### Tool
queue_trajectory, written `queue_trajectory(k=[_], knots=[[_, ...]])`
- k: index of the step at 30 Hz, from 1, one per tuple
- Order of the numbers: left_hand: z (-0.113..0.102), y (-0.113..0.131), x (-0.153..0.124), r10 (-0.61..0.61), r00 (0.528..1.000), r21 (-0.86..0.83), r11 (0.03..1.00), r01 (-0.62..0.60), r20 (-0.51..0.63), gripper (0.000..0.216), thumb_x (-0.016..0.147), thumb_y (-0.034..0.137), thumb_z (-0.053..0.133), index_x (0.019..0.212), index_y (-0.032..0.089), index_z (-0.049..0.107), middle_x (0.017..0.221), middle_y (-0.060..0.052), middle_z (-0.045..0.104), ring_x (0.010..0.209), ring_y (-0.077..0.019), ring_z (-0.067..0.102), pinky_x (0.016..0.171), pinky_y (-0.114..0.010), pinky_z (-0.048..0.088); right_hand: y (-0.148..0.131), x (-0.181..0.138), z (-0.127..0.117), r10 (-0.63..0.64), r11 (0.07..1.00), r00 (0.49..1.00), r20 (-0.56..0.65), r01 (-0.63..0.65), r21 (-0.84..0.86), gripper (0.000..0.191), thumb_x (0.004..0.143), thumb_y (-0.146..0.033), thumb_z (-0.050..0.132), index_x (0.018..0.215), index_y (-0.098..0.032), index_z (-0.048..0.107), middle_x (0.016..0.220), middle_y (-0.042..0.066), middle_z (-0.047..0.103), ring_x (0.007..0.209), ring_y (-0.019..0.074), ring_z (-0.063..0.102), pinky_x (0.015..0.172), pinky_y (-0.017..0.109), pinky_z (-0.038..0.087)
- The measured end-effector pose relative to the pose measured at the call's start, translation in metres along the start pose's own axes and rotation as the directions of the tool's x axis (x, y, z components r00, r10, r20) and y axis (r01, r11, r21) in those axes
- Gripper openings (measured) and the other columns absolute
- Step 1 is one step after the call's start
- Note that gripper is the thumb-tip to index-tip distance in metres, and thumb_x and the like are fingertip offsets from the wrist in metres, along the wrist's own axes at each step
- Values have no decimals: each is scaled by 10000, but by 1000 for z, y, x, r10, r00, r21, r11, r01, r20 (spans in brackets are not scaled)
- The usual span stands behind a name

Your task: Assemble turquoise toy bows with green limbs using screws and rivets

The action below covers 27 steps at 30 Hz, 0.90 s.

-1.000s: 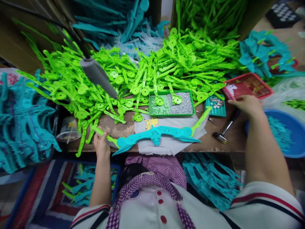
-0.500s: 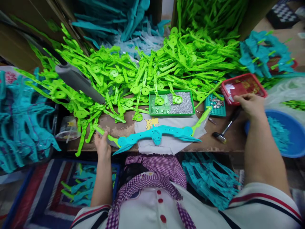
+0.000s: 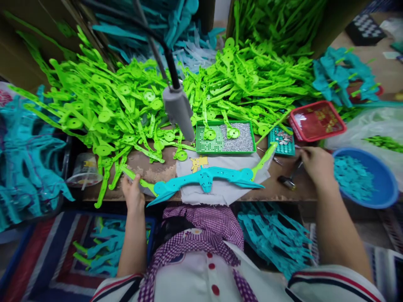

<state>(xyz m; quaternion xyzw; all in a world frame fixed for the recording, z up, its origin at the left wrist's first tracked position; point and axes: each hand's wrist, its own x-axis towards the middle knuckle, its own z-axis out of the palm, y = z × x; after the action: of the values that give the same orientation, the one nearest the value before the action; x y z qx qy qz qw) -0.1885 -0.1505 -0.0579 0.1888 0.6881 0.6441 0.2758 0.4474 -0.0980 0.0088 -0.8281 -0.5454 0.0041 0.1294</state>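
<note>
My left hand (image 3: 133,192) is closed on the left lime-green arm (image 3: 144,183) of a toy bow. The bow's blue middle section (image 3: 206,178) lies across a grey cloth (image 3: 192,192) at the table's front edge, and its other green arm (image 3: 264,161) points right. Over the dark handle of a hammer (image 3: 287,182) is my right hand (image 3: 317,165), fingers pinched together. Whether they grip the handle or a small piece is hidden. A teal tray (image 3: 281,141) of small metal parts sits just left of those fingers.
A grey tapered device (image 3: 179,113) hangs by a cord over a heap of green arms (image 3: 126,100). Behind the cloth stands a green tray (image 3: 225,152) of tiny metal pieces. A red basket (image 3: 294,126) and a blue basin (image 3: 393,184) of teal pieces are at right.
My right hand has come from the red basket's rim down and left to the hammer handle. The hanging grey device has swung right. My left hand and the bow stay put.
</note>
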Motion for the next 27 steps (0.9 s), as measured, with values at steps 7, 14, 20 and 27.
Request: queue_trajectory(k=[7,14,20,27], knots=[[-1,-1,2,11,1000,38,999,-12,28,532,548,383,801,992,193,577,893,32,593,750,-106,555,807,-284,481,4,7,12,41,967,981,188,8,-256,372,907,-203,497,1152,-195,776,949,133,587,844,220,452,796,445,222],[-2,-5,3,72,996,43,996,-73,43,479,600,354,786,1007,196,590,938,19,619,827,-128,604,883,-304,510,5,-28,-3,-82,888,923,377,239,-393,410,962,-213,420,1196,-207,756,989,155,581,935,265,471,759,431,214],[0,-4,4,49,998,28,998,-50,49,459,608,319,797,1001,193,597,944,20,623,839,-128,605,901,-305,514,-8,-71,-19,-227,850,827,514,426,-310,492,1001,-198,328,1340,-192,686,1057,169,617,947,254,544,704,384,196],[3,-1,2,61,997,14,998,-61,44,446,588,310,780,970,188,585,911,26,603,803,-115,582,855,-280,511,-47,-101,-20,-381,768,760,526,577,-278,415,985,-212,372,1199,-161,723,1029,135,674,936,253,584,718,374,246]])
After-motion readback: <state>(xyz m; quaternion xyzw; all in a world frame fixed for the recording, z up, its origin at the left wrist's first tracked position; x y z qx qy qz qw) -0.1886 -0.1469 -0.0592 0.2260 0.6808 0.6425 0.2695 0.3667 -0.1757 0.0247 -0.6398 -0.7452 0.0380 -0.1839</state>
